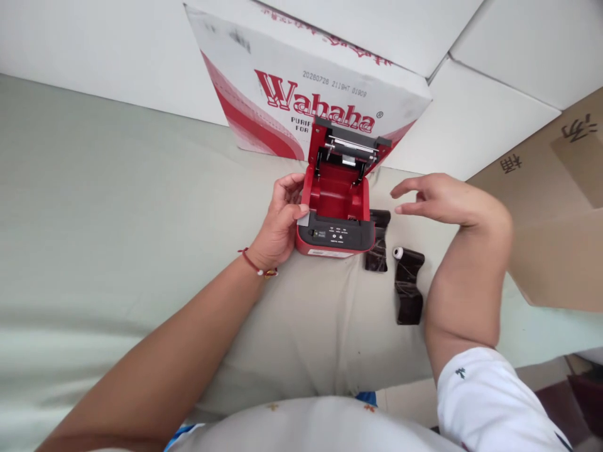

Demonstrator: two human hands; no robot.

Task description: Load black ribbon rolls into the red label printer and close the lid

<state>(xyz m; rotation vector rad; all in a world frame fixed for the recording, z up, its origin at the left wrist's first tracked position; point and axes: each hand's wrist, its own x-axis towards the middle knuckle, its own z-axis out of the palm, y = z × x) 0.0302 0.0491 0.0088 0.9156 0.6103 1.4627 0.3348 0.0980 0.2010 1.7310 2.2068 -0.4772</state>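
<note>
A small red printer (336, 210) sits on the pale cloth (117, 238) with its lid (351, 141) swung up and its paper bay empty. My left hand (281, 220) grips the printer's left side, thumb on the front corner. My right hand (436, 198) hovers just right of the printer with fingers spread and holds nothing. Under it lie two rolls in dark plastic wrap: one (378, 242) against the printer's right side, the other (407, 285) a little nearer me, with a white core end showing.
A white and red Wahaha carton (282, 81) stands right behind the printer. A brown cardboard box (556, 220) fills the right side. White boxes (471, 125) line the back. The cloth stretches far to the left.
</note>
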